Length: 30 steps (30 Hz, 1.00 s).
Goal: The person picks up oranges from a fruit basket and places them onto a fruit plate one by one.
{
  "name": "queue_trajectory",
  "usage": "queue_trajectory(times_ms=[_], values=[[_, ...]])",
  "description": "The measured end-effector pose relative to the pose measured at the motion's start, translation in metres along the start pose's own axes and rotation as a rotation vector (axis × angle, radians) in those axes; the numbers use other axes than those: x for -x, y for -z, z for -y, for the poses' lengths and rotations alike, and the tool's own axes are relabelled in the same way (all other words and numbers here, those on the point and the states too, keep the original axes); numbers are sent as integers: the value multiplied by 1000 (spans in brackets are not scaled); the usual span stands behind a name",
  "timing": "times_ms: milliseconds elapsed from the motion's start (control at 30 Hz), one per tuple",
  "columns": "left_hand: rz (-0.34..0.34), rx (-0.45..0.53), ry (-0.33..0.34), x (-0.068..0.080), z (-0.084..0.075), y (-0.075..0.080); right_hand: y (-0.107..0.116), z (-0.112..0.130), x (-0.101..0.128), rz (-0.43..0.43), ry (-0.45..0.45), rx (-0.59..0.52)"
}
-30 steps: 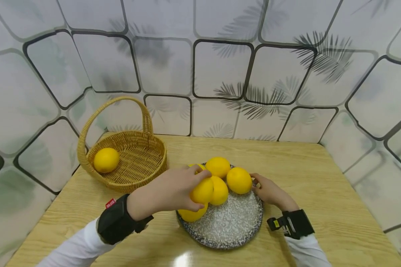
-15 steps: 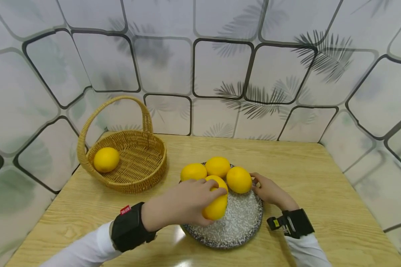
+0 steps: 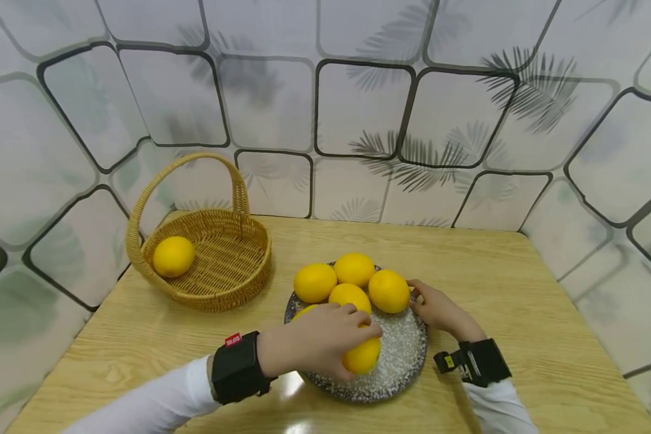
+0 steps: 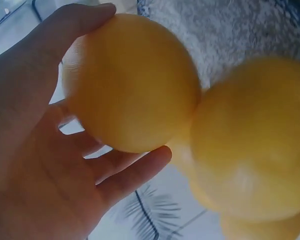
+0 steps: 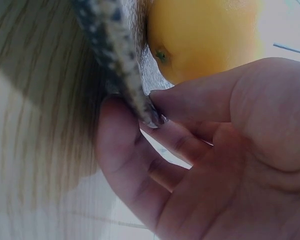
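Note:
My left hand [image 3: 325, 340] grips a smooth yellow citrus fruit [image 3: 362, 355] over the front part of the round speckled grey plate [image 3: 398, 355]. In the left wrist view, the thumb and fingers curl around this fruit [image 4: 132, 82], and another yellow fruit [image 4: 252, 140] is close beside it. Several more fruits, such as the one at the back [image 3: 354, 269], cluster on the plate's far half; one is mostly hidden behind the left hand. At the plate's right edge my right hand [image 3: 439, 310] pinches the rim [image 5: 122, 55] between thumb and fingers.
A wicker basket [image 3: 260, 271] with a tall arched handle stands at the back left, one yellow fruit [image 3: 173, 256] inside it. The wooden table [image 3: 466, 259] ends at a patterned wall [image 3: 358, 108] behind and on both sides.
My left hand has moved right and toward the front of the plate with the fruit in its grip, uncovering the back-left fruit. My right hand has stayed at the rim.

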<state>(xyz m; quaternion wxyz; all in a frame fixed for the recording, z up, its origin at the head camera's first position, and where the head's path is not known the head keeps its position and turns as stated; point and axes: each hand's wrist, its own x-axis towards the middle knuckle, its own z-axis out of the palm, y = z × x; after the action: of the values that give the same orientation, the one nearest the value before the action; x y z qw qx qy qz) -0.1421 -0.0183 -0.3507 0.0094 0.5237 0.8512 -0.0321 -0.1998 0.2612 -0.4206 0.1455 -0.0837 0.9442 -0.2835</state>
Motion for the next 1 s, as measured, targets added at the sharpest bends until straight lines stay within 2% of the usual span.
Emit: queue_trajectory(times_ms=[133, 333, 567, 833, 1000], values=[[-23, -70, -41, -2, -3, -9, 1, 1, -1, -2, 7, 7], [-46, -217, -54, 0, -10, -23, 0, 1, -1, 4, 17, 0], [-28, -191, -32, 1, -14, -24, 0, 2, 1, 2, 4, -15], [-58, -165, -43, 4, -15, -18, 2, 2, 2, 4, 11, -13], [-54, -138, -34, 6, -13, -14, 1, 2, 2, 11, 0, -18]])
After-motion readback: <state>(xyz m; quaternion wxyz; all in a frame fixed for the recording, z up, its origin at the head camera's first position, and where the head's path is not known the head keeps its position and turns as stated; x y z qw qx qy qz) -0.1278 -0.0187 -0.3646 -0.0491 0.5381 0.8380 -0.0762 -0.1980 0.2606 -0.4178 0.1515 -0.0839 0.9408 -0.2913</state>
